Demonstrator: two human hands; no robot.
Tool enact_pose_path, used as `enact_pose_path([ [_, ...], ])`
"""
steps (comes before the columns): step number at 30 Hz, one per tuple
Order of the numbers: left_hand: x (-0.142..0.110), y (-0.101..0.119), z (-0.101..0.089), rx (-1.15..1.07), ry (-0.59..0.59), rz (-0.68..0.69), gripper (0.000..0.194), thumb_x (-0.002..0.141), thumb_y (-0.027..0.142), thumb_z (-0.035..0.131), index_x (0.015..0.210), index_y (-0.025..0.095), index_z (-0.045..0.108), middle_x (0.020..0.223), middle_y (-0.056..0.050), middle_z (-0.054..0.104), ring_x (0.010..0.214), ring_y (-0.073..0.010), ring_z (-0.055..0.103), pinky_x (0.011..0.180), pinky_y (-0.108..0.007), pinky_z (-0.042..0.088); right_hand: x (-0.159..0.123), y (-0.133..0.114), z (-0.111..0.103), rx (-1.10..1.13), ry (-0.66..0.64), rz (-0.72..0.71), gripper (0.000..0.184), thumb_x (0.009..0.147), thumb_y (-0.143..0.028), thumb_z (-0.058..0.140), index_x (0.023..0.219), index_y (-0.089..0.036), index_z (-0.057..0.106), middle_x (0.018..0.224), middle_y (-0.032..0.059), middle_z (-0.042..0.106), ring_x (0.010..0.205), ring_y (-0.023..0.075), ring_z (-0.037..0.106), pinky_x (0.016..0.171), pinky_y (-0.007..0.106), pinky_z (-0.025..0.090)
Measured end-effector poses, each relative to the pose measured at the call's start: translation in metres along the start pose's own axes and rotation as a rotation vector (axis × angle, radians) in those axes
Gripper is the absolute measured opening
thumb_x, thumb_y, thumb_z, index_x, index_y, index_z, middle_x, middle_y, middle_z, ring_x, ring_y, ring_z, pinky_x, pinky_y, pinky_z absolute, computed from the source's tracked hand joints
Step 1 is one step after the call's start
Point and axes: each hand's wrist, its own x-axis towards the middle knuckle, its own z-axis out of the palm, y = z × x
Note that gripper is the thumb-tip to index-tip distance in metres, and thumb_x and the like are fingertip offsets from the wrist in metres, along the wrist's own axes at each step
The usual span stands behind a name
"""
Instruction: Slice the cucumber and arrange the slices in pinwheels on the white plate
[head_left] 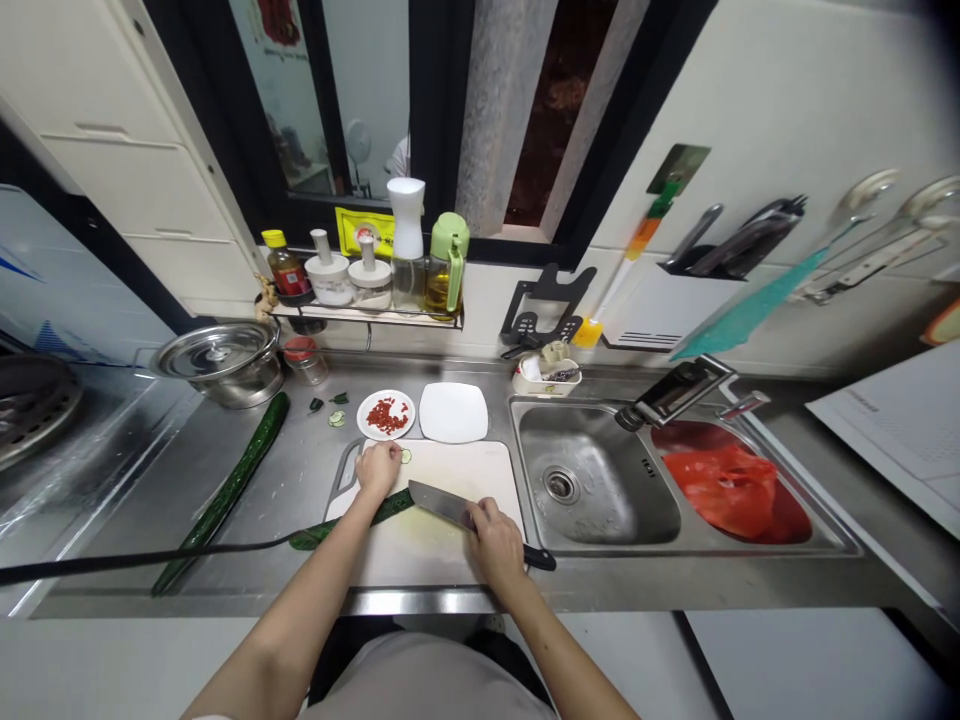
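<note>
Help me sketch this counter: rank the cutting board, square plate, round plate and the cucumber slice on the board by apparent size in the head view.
1. Cutting board
2. Square plate
3. Round plate
4. Cucumber slice, clearly smallest

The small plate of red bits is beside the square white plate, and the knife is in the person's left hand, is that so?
Not quite: the head view shows the knife in the right hand. The small plate of red bits is beside the square white plate.
</note>
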Motion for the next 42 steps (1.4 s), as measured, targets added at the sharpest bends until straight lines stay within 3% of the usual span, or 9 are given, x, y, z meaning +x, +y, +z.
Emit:
enact_pose_path([
  [9, -0.002, 0.001, 0.002, 0.096, 0.035, 0.094, 0.024, 0.085, 0.028, 0.049, 0.089, 0.024, 0.072, 0.101, -0.009, 0.071, 0.100, -0.0272, 0.058, 0.085, -0.038, 0.038, -0.002, -0.001, -0.001, 0.017, -0.020, 0.019, 0.034, 0.090, -0.016, 0.047, 0.121, -0.024, 0.057, 0.110, 0.0065, 0.056, 0.090, 0.0162, 0.058, 0.078, 0.026, 0.039],
  [21, -0.008, 0.000, -0.006, -0.010, 0.079, 0.056, 0.030, 0.090, 0.032, 0.044, 0.099, 0.023, 0.071, 0.104, -0.009, 0.070, 0.100, -0.0268, 0.057, 0.086, -0.038, 0.036, -0.006, -0.005, 0.004, 0.137, 0.012, 0.106, 0.030, 0.091, -0.019, 0.046, 0.116, -0.025, 0.060, 0.106, 0.0033, 0.058, 0.080, 0.0130, 0.059, 0.071, 0.024, 0.036],
  [29, -0.046, -0.030, -0.013, -0.155, 0.153, 0.054, 0.028, 0.090, 0.036, 0.047, 0.100, 0.025, 0.070, 0.092, -0.003, 0.071, 0.088, -0.0206, 0.061, 0.078, -0.031, 0.038, -0.005, -0.003, 0.011, 0.245, 0.097, 0.160, 0.029, 0.097, -0.026, 0.038, 0.115, -0.024, 0.061, 0.104, 0.0028, 0.059, 0.080, 0.0124, 0.059, 0.070, 0.023, 0.036],
  [35, -0.073, -0.049, -0.010, -0.077, 0.165, 0.140, 0.027, 0.091, 0.037, 0.047, 0.095, 0.025, 0.071, 0.091, -0.003, 0.071, 0.084, -0.0206, 0.060, 0.074, -0.031, 0.036, -0.004, -0.006, 0.012, 0.250, 0.076, 0.161, 0.029, 0.098, -0.027, 0.037, 0.113, -0.024, 0.061, 0.104, 0.0025, 0.059, 0.081, 0.0124, 0.059, 0.070, 0.023, 0.035],
  [42, -0.085, -0.060, -0.005, -0.031, 0.210, 0.245, 0.025, 0.091, 0.035, 0.047, 0.094, 0.025, 0.071, 0.095, -0.004, 0.072, 0.092, -0.0228, 0.059, 0.078, -0.033, 0.037, -0.005, -0.013, 0.015, 0.252, 0.049, 0.149, 0.028, 0.099, -0.028, 0.037, 0.113, -0.023, 0.060, 0.103, 0.0026, 0.058, 0.082, 0.0128, 0.059, 0.070, 0.024, 0.036],
])
